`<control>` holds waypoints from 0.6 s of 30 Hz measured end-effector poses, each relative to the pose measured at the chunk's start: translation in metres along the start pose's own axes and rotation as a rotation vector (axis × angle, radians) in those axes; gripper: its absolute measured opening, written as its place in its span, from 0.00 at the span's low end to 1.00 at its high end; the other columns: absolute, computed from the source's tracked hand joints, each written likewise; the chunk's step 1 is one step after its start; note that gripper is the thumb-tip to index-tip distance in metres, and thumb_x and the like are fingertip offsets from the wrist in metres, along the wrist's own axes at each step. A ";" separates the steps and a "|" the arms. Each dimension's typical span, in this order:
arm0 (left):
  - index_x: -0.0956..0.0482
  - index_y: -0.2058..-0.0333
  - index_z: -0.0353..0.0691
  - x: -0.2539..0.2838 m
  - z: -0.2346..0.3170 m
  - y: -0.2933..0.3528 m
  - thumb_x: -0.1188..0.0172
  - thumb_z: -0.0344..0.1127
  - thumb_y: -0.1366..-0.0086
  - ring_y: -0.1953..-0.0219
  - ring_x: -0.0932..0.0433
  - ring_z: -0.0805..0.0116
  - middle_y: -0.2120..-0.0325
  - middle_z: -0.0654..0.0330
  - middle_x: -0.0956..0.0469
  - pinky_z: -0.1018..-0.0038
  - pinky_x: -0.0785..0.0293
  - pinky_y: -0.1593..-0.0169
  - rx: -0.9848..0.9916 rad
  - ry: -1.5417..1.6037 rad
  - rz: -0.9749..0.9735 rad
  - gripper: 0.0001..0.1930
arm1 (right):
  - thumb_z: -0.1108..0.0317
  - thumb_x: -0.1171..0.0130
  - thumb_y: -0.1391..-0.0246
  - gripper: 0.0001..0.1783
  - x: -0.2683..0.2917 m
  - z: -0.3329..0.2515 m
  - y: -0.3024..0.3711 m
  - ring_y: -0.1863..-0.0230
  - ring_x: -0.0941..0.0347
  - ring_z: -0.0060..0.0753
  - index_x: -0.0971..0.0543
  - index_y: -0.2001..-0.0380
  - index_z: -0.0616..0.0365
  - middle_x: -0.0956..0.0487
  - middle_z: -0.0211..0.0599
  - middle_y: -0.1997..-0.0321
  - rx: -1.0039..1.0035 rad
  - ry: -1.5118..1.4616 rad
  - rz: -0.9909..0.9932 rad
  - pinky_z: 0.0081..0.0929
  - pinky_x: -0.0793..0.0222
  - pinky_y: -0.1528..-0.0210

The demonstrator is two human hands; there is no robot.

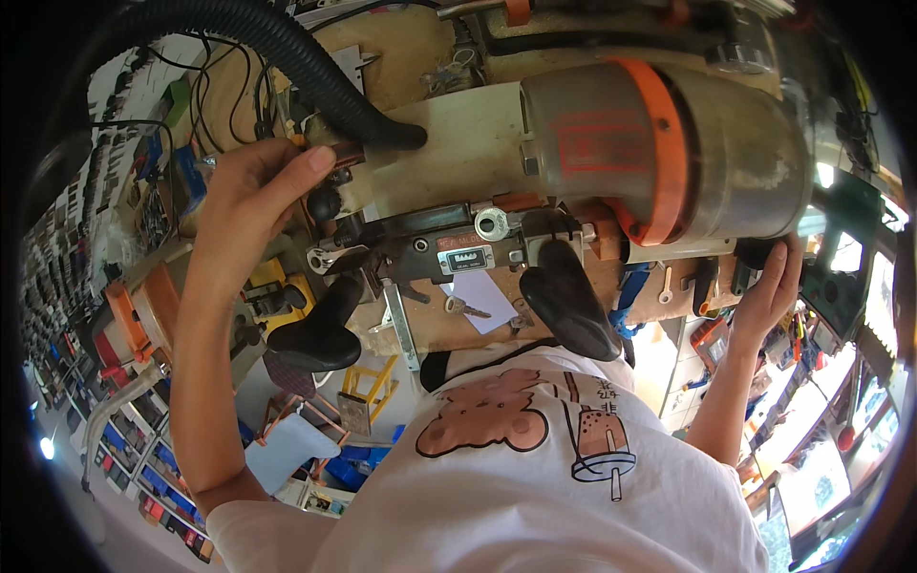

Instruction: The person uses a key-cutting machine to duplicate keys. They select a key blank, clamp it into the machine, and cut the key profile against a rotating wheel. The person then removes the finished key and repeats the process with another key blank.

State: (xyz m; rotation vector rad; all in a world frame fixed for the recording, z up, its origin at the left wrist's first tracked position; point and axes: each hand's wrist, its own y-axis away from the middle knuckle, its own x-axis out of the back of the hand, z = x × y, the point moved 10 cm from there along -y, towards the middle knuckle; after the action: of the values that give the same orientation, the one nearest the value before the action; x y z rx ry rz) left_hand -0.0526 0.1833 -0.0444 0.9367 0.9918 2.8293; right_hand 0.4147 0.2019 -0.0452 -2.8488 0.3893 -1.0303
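Note:
A bench-top key cutting machine (449, 124) with a pale body stretches across the bench in front of me. At its left end, my left hand (263, 181) is closed round the edge beside a black ball knob (324, 203), thumb along the top; its other fingertips are mostly hidden. My right hand (772, 291) grips the low right end, fingers bent up against a black part (755, 252) under the motor housing (735, 153). Two black lever handles (571, 301) point toward me from the carriage (463, 250). A key (465, 307) lies partly on white paper (482, 291) below.
A ribbed black hose (315, 67) curves over the machine's left. An orange band (659, 143) circles the motor. A small wrench (666, 285) lies on the bench by a blue strap (630, 291). Shelves with bins (153, 477) stand left; a yellow stool (368, 392) is below.

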 end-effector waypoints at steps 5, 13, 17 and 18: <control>0.27 0.80 0.34 0.010 0.021 0.008 0.40 0.47 0.45 0.85 0.41 0.83 0.90 0.69 0.38 0.81 0.48 0.81 -0.115 -0.116 0.054 0.19 | 0.65 0.60 0.39 0.18 -0.002 -0.005 -0.003 0.57 0.32 0.25 0.31 0.53 0.66 0.27 0.39 0.57 0.048 0.017 -0.013 0.21 0.38 0.53; 0.25 0.66 0.30 -0.105 0.105 -0.003 0.42 0.32 0.46 0.79 0.30 0.74 0.80 0.59 0.27 0.78 0.33 0.73 -0.389 -0.133 -0.379 0.11 | 0.65 0.59 0.39 0.18 -0.001 -0.003 -0.003 0.59 0.34 0.23 0.30 0.54 0.67 0.26 0.35 0.59 0.027 -0.043 0.009 0.20 0.39 0.54; 0.25 0.68 0.29 -0.122 0.091 -0.009 0.43 0.34 0.45 0.80 0.29 0.69 0.84 0.56 0.29 0.72 0.33 0.73 -0.348 0.006 -0.542 0.12 | 0.65 0.59 0.39 0.18 -0.004 -0.006 -0.001 0.59 0.34 0.23 0.30 0.55 0.68 0.27 0.35 0.60 0.028 -0.072 0.003 0.20 0.39 0.54; 0.25 0.69 0.30 -0.122 0.086 -0.009 0.44 0.35 0.44 0.80 0.29 0.67 0.85 0.56 0.30 0.70 0.33 0.73 -0.269 0.030 -0.581 0.12 | 0.65 0.59 0.39 0.18 -0.004 -0.005 0.000 0.59 0.34 0.23 0.30 0.55 0.68 0.27 0.35 0.60 0.018 -0.066 0.008 0.20 0.39 0.55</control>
State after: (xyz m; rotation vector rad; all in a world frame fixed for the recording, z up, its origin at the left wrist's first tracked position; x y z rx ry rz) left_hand 0.0926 0.2164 -0.0612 0.4785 0.7084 2.4011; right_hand 0.4088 0.2032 -0.0433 -2.8536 0.3837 -0.9314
